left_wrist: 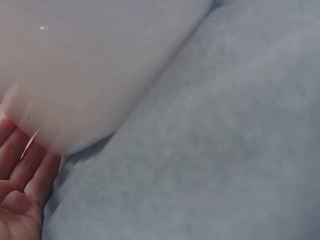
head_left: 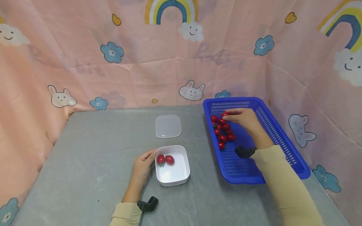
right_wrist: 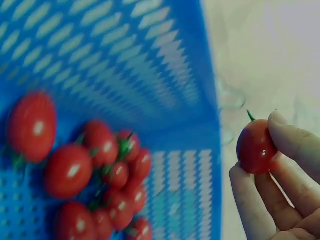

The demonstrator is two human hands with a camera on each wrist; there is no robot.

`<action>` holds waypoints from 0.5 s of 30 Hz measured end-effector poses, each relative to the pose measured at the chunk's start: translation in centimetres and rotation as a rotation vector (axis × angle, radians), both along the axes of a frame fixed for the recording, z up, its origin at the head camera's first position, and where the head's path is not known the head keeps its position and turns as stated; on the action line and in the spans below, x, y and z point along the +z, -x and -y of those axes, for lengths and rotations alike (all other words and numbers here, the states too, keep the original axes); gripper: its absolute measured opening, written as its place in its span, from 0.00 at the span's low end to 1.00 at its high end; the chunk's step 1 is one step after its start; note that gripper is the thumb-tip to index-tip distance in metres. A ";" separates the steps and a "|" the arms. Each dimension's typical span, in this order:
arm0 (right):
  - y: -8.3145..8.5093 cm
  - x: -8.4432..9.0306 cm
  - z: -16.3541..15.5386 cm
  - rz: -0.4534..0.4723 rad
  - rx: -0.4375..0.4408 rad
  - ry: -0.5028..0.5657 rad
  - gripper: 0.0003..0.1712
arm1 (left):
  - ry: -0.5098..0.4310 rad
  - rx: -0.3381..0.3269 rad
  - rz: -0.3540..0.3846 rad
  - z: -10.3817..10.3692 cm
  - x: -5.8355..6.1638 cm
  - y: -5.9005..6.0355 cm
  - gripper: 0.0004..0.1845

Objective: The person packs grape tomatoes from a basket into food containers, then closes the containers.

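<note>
Grey table [head_left: 93, 163] in front of a pink cartoon-print backdrop [head_left: 135, 66]. On the right part of the table, a blue perforated basket [head_left: 282, 138], set at an angle, holding a loose cluster of cherry tomatoes [head_left: 223, 131] near its far left wall. Near the table middle, a clear lid [head_left: 168, 126] lying flat, apart from the white container [head_left: 176, 174] closer to the person. Inside the container, two tomatoes [head_left: 165, 159] side by side at its left end.

Right hand [head_left: 243, 119] raised over the basket cluster, thumb and fingertips curled around one cherry tomato [right_wrist: 256, 147], pinched with its green stem pointing up; the tomato lifted clear of the others in the right wrist view. Left hand [head_left: 142, 168] resting against the left wall of the white container, fingers fairly straight and pressed on its side, not wrapped round it. Left wrist view: only fingertips [left_wrist: 20, 165] against the white wall, grey table beside.
</note>
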State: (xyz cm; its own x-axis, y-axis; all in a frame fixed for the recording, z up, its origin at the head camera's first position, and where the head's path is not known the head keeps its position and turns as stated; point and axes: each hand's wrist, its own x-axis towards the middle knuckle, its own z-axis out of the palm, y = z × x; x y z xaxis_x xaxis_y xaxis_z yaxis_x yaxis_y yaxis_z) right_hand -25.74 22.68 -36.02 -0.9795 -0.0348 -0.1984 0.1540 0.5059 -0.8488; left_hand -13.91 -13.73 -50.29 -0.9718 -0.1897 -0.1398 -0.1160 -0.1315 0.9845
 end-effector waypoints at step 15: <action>-2.8 2.6 4.7 -0.037 0.134 0.051 0.29 | -0.007 -0.004 -0.007 0.0 0.0 0.0 0.18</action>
State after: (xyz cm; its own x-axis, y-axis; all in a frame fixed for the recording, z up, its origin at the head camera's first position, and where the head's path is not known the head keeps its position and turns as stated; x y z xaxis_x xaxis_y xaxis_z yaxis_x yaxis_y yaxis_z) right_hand -22.96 17.94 -33.44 -0.9719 -0.1752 -0.1573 0.0564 0.4756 -0.8779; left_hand -13.91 -13.77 -50.30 -0.9734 -0.1854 -0.1347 -0.1100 -0.1376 0.9844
